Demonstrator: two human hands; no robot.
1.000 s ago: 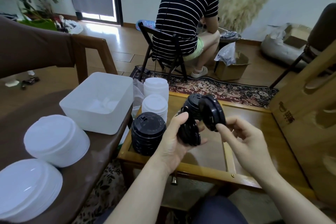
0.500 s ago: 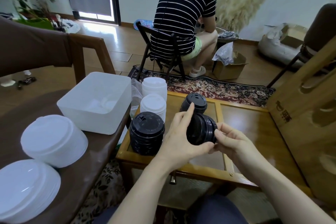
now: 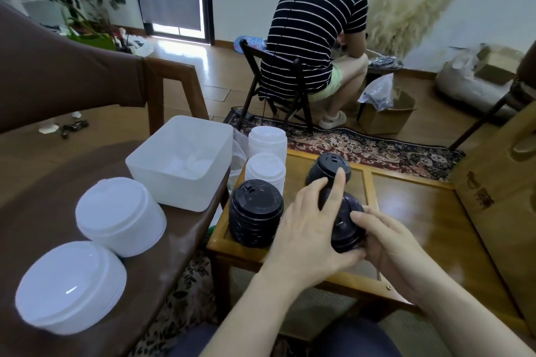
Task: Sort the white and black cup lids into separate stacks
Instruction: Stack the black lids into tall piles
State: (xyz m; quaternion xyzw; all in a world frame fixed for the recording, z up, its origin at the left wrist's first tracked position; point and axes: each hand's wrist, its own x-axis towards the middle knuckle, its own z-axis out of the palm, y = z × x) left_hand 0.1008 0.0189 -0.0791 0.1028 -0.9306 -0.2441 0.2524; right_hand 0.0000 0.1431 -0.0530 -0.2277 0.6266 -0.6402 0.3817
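Observation:
Both my hands hold one short stack of black lids (image 3: 346, 222) just above the low wooden table (image 3: 420, 211). My left hand (image 3: 307, 229) wraps its left side with fingers over the top; my right hand (image 3: 383, 240) grips its right and lower edge. A taller stack of black lids (image 3: 255, 213) stands on the table to the left, and another black stack (image 3: 326, 168) stands just behind my hands. Two stacks of white lids (image 3: 265, 169) (image 3: 266, 140) stand at the table's far left corner.
A white plastic bin (image 3: 179, 165) and two white bowl-shaped lid piles (image 3: 119, 214) (image 3: 69, 284) sit on the brown round table (image 3: 34, 182) at left. A person in a striped shirt sits on a chair beyond the rug. A wooden panel (image 3: 499, 182) stands at right.
The two groups of black lids that I held apart have been joined into one stack, and both hands have lowered it toward the table.

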